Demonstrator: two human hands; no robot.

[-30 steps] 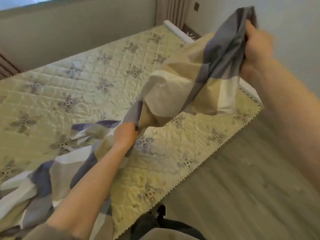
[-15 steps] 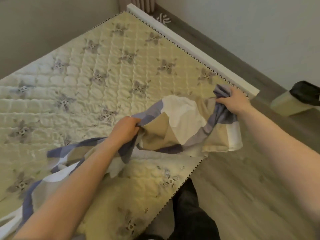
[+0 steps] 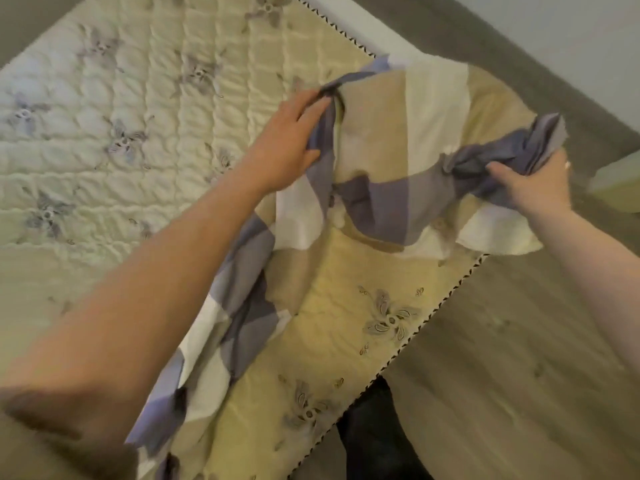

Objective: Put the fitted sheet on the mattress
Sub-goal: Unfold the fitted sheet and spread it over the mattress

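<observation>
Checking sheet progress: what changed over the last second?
Right hand brought the sheet down from mid-air to the mattress corner, where it now lies spread. Left hand moved toward that corner too. Both grips on the sheet stayed.

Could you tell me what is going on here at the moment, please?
A person is putting a checked fitted sheet on a quilted mattress. The right hand grips a bunched part of the sheet at the mattress corner, and the left hand holds its edge further in. The corner does not look tucked yet, and most of the mattress is bare.
</observation>
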